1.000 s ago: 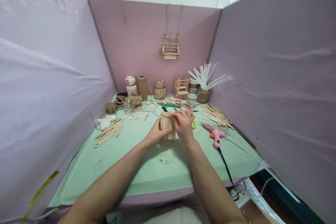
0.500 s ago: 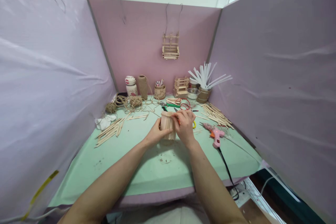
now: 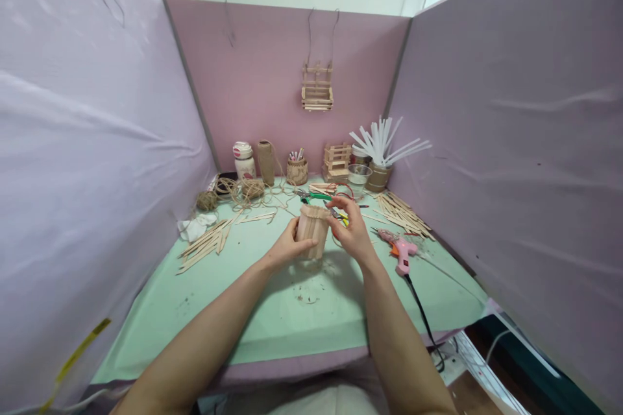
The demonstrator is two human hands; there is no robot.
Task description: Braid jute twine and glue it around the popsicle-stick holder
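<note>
A small cup made of upright wooden craft sticks [image 3: 313, 232], with a raised band round its rim, is tilted slightly above the table. My left hand [image 3: 291, 243] grips it from the left side, the thumb lying across its front. On the other side my right hand [image 3: 351, 228] has its fingers apart beside the rim; whether a fingertip touches the cup I cannot tell. Behind that hand lie scissors with yellow handles [image 3: 344, 220], partly hidden. Green-handled pliers [image 3: 318, 196] rest just beyond the cup.
A pink glue gun [image 3: 403, 254] with a black cord lies at right. Loose sticks are spread at left [image 3: 207, 244] and right [image 3: 402, 213]. Tangled twine [image 3: 250, 188], a white jar [image 3: 244, 161], a clear plastic cup [image 3: 359, 175] and a pot of white sticks [image 3: 378, 176] line the back.
My right hand has come off the cup's rim and moved slightly right, its fingers spreading. The left hand still holds the cup, now tilted a little more, with more of its front showing.
</note>
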